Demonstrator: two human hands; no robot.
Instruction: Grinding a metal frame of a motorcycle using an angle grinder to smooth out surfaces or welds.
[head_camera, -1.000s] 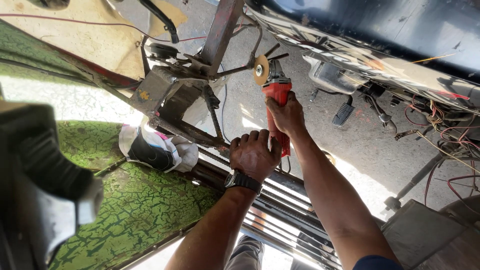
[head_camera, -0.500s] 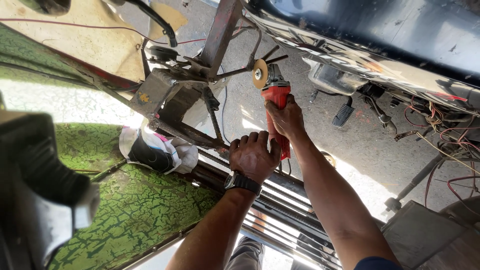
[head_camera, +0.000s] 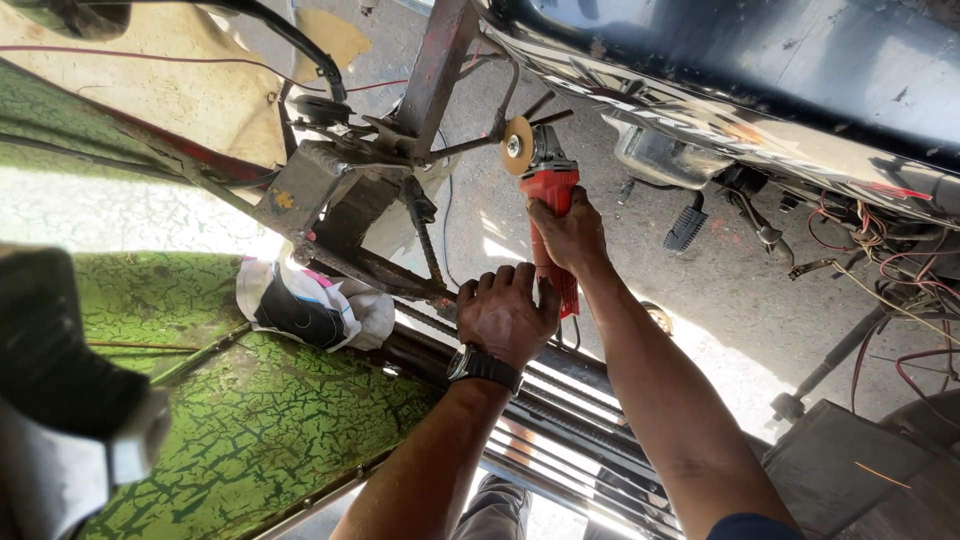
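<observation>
Nearest you, the cracked green painted panel (head_camera: 250, 420) fills the lower left, with a crumpled white-and-dark cloth (head_camera: 305, 305) lying at its upper edge. Your left hand (head_camera: 508, 315), a dark wristwatch (head_camera: 483, 366) on its wrist, wraps the rear of the angle grinder (head_camera: 548, 215); its fingers (head_camera: 500, 282) are curled tight around the red body. Just beyond it, your right hand (head_camera: 568, 235) clasps the grinder's mid-body, fingers closed about it. The grinder is a slim red tool with a grey metal head and a tan, round abrasive disc (head_camera: 517, 146) with a bright centre nut. The disc sits at a thin rod of the rusty metal frame (head_camera: 400, 150); whether it touches cannot be told. Farther off, the concrete floor (head_camera: 700, 300) shows below, and a dark glossy vehicle body (head_camera: 760, 70) spans the upper right.
</observation>
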